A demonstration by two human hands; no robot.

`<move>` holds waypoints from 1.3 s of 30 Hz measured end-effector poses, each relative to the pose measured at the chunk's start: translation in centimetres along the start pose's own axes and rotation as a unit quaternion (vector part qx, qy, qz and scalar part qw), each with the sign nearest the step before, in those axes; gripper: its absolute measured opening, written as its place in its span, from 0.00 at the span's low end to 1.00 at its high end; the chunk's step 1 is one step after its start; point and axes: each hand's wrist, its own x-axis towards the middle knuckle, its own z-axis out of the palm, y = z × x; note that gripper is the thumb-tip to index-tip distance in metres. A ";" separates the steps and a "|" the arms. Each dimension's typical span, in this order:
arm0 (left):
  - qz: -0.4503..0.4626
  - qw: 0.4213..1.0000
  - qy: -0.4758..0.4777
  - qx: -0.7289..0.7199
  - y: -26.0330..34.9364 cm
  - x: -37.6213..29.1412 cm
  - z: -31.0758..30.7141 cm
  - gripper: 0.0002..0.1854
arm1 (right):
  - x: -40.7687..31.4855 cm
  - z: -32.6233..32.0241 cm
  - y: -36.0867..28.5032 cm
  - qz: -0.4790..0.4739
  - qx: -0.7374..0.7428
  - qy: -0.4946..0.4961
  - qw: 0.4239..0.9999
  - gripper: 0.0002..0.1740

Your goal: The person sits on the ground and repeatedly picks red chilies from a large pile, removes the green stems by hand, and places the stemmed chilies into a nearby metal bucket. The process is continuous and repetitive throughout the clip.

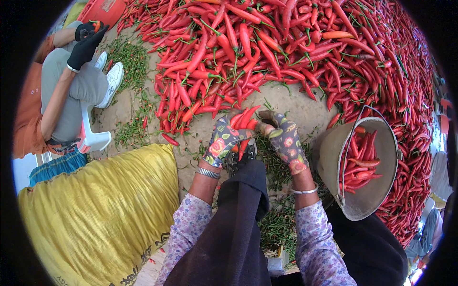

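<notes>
My left hand point(224, 137), in a dark flowered glove, is wrapped around a bunch of red chilli peppers point(244, 119). Their tips stick out above and below the fingers. Just to its right, my right hand point(282, 136) wears a matching glove with soiled fingertips. Its thumb and fingers curl toward each other beside the bunch; whether they pinch a stem is too unclear to see. Beyond both hands, a heap of red chilli peppers point(229, 53) with green stems covers the floor. At my right, a tilted metal bucket point(327, 157) with a wire handle holds loose red chillies point(361, 161).
Green stems point(277, 221) litter the floor around my legs. A full yellow woven sack point(107, 214) bearing writing lies at left. Beyond it a person with black gloves point(84, 50) sits on a plastic stool point(94, 137), holding a chilli near a red container point(107, 12).
</notes>
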 end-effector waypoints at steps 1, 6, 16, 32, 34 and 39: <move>0.013 1.000 -0.004 0.026 0.8 -0.2 0.2 0.36 | 0.4 0.0 0.1 0.016 0.012 -0.022 1.000 0.16; -0.001 0.997 0.014 0.082 0.2 -0.6 0.5 0.35 | 1.1 0.6 1.5 0.053 0.084 -0.053 0.994 0.11; -0.148 0.942 0.069 -0.293 -1.7 -1.5 0.7 0.17 | -1.0 1.2 3.1 0.000 -0.145 -0.041 0.989 0.10; -0.195 0.860 0.070 -0.466 1.1 -1.7 1.0 0.15 | -2.2 2.9 0.8 -0.095 -0.189 -0.115 0.971 0.12; -0.213 0.863 0.049 -0.456 0.6 -2.4 0.4 0.19 | -2.1 1.8 0.4 -0.016 -0.020 -0.168 0.985 0.13; -0.184 0.896 0.062 -0.400 -0.3 -3.2 1.1 0.18 | -2.5 0.4 -0.9 -0.041 -0.144 -0.161 0.975 0.17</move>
